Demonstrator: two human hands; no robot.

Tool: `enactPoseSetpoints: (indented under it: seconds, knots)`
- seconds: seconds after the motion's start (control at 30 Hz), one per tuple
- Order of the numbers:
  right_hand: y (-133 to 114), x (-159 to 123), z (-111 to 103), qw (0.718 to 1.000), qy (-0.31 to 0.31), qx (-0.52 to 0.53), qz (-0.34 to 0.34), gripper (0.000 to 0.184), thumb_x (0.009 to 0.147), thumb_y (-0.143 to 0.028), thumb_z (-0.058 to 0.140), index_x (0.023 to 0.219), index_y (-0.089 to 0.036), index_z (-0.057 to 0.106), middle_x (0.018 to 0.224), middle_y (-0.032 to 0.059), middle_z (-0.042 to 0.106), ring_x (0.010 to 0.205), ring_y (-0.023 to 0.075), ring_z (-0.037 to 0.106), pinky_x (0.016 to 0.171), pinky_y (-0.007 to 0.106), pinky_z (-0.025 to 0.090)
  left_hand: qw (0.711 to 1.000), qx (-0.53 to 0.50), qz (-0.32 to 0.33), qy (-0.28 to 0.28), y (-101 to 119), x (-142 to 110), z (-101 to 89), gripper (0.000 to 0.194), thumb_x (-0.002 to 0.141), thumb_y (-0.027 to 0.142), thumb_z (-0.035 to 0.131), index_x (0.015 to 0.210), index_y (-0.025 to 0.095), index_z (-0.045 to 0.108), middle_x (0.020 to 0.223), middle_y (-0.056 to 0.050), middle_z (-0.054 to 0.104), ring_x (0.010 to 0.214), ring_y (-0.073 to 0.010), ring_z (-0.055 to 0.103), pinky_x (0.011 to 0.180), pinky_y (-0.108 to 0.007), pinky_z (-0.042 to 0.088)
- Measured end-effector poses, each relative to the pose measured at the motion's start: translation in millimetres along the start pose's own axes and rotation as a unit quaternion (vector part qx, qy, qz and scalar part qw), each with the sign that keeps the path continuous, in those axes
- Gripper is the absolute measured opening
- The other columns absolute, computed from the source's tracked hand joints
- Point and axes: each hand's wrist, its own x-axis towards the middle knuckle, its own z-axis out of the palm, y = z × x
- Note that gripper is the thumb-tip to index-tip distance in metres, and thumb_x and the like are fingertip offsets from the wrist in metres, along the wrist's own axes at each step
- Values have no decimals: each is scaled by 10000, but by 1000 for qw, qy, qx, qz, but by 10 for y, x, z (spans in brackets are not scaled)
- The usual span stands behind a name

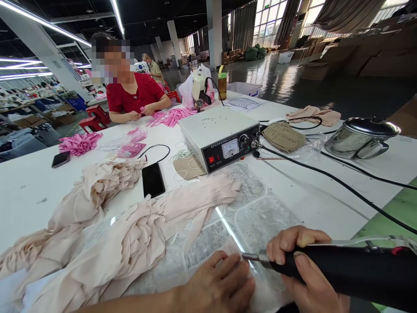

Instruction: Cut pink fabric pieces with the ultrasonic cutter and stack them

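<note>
My right hand (301, 261) is wrapped round a black hand-held tool (355, 269) with a thin metal tip (252, 257). The tip points left at a beige fabric strip (230, 248) on a clear plastic sheet (260, 217). My left hand (218, 282) lies on that strip beside the tip, fingers pressed down on the cloth. A long heap of beige fabric strips (130, 234) stretches left from my hands. A black cable (325, 182) runs from the white control box (221, 137) with a dial towards my right side.
A black phone (153, 179) lies by the beige heap, another phone (60, 159) at the left. A person in a red top (133, 95) across the table handles pink strips (172, 116). A steel pot (361, 137) sits on the right. Pink bundles (80, 143), a jar (222, 84).
</note>
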Motion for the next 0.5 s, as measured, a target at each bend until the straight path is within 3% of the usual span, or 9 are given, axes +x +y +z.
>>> enactPoseSetpoints:
  seconds: [0.17, 0.27, 0.5]
  knots:
    - [43, 11, 3, 1000, -10, -4, 3, 83, 855, -219, 557, 806, -228, 491, 693, -23, 500, 537, 121, 522, 520, 303, 485, 1000, 0, 3, 13, 8, -22, 5, 195, 967, 209, 461, 1004, 113, 627, 1097, -100, 641, 1023, -224, 586, 792, -317, 471]
    - [18, 12, -36, 999, 20, 28, 16, 71, 832, -237, 576, 803, -224, 513, 688, -22, 486, 529, 117, 509, 508, 294, 479, 1000, -5, 7, 11, 9, -48, -10, 187, 953, 204, 482, 1011, 110, 633, 1131, -107, 639, 1065, -231, 571, 843, -327, 469]
    - [-220, -48, -111, 988, 125, 85, 22, 173, 741, -290, 670, 735, -211, 515, 664, -40, 451, 455, 88, 462, 421, 253, 455, 994, -49, 43, -89, -277, -51, -200, 195, 967, 228, 487, 1102, 146, 602, 1232, -65, 609, 1177, -193, 512, 1130, -433, 250]
